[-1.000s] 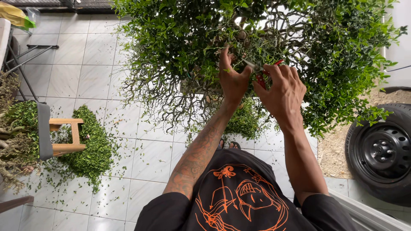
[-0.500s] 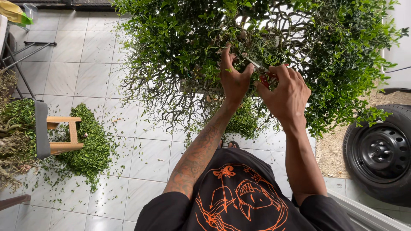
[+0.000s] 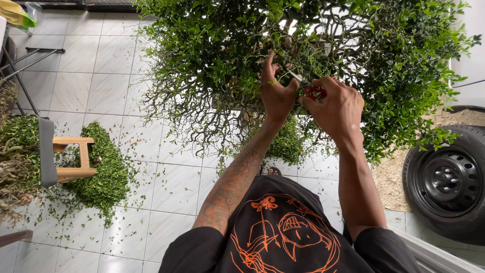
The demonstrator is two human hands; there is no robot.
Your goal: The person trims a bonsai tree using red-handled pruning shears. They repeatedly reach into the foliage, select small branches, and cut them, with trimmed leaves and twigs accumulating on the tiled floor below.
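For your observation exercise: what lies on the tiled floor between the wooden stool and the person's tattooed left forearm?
In the head view, a heap of green clippings beside the wooden stool, then scattered leaves on tiles toward the left forearm.

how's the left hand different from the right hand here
The left hand holds no tool I can see and reaches up among the twigs of the leafy plant; the right hand grips red-handled snips. The left forearm is tattooed, the right bare. Both work at the same spot in the foliage.

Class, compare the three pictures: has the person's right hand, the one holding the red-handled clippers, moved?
Cannot tell. The right hand stays at the same spot in the bush, beside the left hand; the small shift against the tyre could be camera movement.
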